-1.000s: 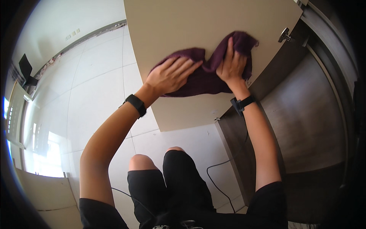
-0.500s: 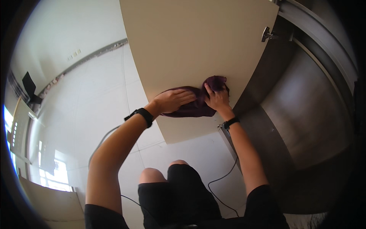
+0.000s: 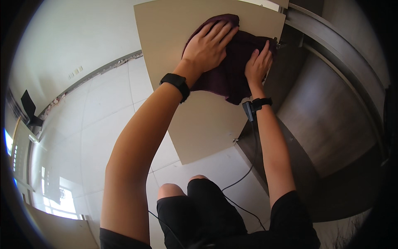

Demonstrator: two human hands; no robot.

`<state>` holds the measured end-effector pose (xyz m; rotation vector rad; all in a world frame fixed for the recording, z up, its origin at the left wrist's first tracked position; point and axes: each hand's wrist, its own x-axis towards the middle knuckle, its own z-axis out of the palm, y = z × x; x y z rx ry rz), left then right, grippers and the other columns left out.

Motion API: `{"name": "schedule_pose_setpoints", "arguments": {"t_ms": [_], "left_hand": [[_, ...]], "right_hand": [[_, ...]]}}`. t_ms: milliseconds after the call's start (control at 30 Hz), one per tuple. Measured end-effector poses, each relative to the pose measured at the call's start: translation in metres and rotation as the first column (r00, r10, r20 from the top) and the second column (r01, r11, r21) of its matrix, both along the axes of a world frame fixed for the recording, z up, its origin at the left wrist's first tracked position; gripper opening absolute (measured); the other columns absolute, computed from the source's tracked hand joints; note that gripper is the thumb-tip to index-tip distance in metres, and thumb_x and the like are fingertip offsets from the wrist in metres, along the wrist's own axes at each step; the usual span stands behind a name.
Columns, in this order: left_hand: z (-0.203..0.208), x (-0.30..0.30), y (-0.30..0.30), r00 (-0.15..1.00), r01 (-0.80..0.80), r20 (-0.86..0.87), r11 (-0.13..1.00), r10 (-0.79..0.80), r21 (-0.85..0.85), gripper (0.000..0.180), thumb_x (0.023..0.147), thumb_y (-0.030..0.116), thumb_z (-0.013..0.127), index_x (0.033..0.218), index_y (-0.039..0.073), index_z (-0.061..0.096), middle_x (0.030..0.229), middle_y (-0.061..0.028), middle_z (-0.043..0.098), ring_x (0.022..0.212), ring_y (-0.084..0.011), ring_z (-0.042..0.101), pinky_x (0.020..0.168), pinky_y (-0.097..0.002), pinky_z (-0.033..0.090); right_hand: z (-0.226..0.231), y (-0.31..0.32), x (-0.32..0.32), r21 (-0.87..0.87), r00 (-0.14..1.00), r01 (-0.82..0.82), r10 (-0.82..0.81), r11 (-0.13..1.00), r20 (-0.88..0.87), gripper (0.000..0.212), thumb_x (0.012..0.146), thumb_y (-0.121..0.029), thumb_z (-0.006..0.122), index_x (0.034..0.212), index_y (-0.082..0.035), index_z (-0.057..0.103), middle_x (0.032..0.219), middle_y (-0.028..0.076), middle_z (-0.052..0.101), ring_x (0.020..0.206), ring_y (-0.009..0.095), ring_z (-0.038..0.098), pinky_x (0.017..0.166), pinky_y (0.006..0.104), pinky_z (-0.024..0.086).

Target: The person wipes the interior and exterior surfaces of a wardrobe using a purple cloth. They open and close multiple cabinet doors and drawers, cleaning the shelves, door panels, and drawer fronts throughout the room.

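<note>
A dark purple cloth (image 3: 238, 62) lies against the far half of a beige door panel (image 3: 203, 124), spread wide but creased, with its right end reaching the panel's right edge near the far hinge (image 3: 280, 44). The left hand (image 3: 205, 50) lies flat on the cloth's left part, fingers nearly straight and only slightly apart. The right hand (image 3: 258, 68) rests on the right part, fingers extended and a little spread along the cloth's edge. Both palms are hidden, so whether either one pinches any fabric I cannot tell.

As for progress, the cloth is unfolded and in place under both hands. The near part of the panel, down to the near hinge (image 3: 236, 140), and a strip along its left side lie outside the cloth. The surface shows no clear difference between one area and another, so how much is done or left cannot be judged.

To the right is the dark interior of a cabinet (image 3: 327, 120); to the left, pale floor tiles (image 3: 107, 133). Each wrist has a black band (image 3: 176, 85), and a cable (image 3: 244, 176) runs down from the right one.
</note>
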<state>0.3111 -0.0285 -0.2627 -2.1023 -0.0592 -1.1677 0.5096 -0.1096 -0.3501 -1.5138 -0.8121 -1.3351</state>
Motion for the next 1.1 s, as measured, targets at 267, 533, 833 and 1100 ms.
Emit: {"name": "schedule_pose_setpoints", "arguments": {"t_ms": [267, 533, 833, 1100], "left_hand": [[-0.083, 0.018, -0.007, 0.989, -0.024, -0.143, 1.0, 0.023, -0.011, 0.064, 0.087, 0.029, 0.057, 0.146, 0.013, 0.039, 0.139, -0.0052, 0.05, 0.128, -0.0195, 0.045, 0.11, -0.0359, 0.032], [-0.168, 0.03, -0.005, 0.977, -0.019, -0.212, 1.0, 0.023, 0.023, 0.063, 0.086, 0.028, 0.058, 0.145, 0.014, 0.041, 0.137, -0.0033, 0.053, 0.126, -0.018, 0.048, 0.108, -0.0351, 0.034], [-0.27, 0.02, -0.01, 0.912, -0.016, -0.41, 0.999, 0.027, 0.031, 0.063, 0.087, 0.029, 0.057, 0.146, 0.013, 0.04, 0.139, -0.0019, 0.051, 0.128, -0.0167, 0.046, 0.11, -0.0335, 0.032], [-0.283, -0.028, 0.003, 0.821, 0.051, -0.565, 0.995, -0.087, -0.08, 0.059, 0.084, 0.02, 0.056, 0.141, 0.01, 0.046, 0.133, -0.0037, 0.055, 0.123, -0.0169, 0.05, 0.108, -0.0327, 0.034]], "right_hand": [[-0.05, 0.003, 0.03, 0.078, 0.994, -0.104, 0.106, 0.992, -0.019, 0.054, 0.095, -0.01, 0.043, 0.145, 0.003, 0.03, 0.109, 0.023, 0.051, 0.097, 0.042, 0.049, 0.089, 0.0486, 0.037], [-0.148, -0.004, 0.044, -0.01, 0.994, -0.091, 0.09, 0.996, -0.06, 0.055, 0.095, -0.015, 0.042, 0.145, 0.005, 0.03, 0.112, 0.024, 0.048, 0.098, 0.041, 0.047, 0.091, 0.0474, 0.036], [-0.286, -0.043, 0.012, -0.342, 0.951, 0.114, -0.202, 0.933, -0.233, 0.06, 0.091, -0.021, 0.052, 0.141, 0.007, 0.036, 0.101, 0.019, 0.051, 0.087, 0.036, 0.052, 0.079, 0.0453, 0.043], [-0.27, -0.074, -0.015, -0.467, 0.982, -0.105, 0.018, 0.878, -0.188, 0.066, 0.086, -0.021, 0.062, 0.141, 0.006, 0.037, 0.103, 0.022, 0.054, 0.09, 0.037, 0.055, 0.078, 0.0446, 0.046]]}}
